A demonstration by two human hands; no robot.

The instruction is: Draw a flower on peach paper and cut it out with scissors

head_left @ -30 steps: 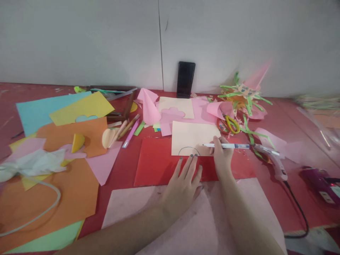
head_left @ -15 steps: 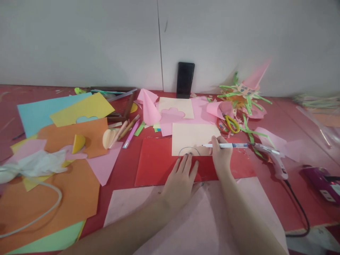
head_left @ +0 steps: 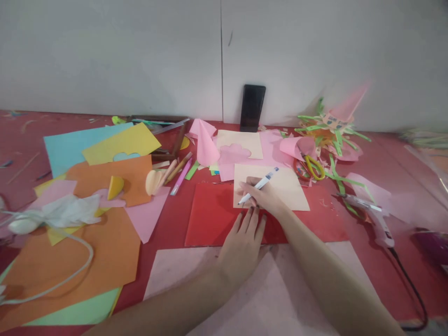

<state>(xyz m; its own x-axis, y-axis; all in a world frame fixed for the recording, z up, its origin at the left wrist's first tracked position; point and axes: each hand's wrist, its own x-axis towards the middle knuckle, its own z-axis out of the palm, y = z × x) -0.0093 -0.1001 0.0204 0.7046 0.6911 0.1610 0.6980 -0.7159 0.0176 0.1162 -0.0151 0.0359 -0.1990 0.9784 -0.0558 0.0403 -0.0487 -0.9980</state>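
Observation:
A white marker pen (head_left: 261,183) is gripped in my right hand (head_left: 265,196), its tip at the lower left part of a cream paper sheet (head_left: 287,189). The curved line drawn on that sheet is mostly covered by my right hand. Flat on the red board (head_left: 210,219) lies my left hand (head_left: 243,242), fingers spread and fingertips at the sheet's lower edge. The board rests on the red table, and a large pale pink sheet (head_left: 171,270) spreads under my forearms.
Scissors (head_left: 313,168), a pink paper cone (head_left: 206,142) and an upright black phone (head_left: 252,108) stand or lie behind the sheet. At right is a glue gun (head_left: 376,217) with its cord. Coloured papers (head_left: 108,252), a white cable (head_left: 89,247) and pens (head_left: 181,176) fill the left side.
My right hand has moved left across the cream sheet with the marker, from its right side to the drawn curve. My left hand stays at the lower edge. The view has shifted slightly.

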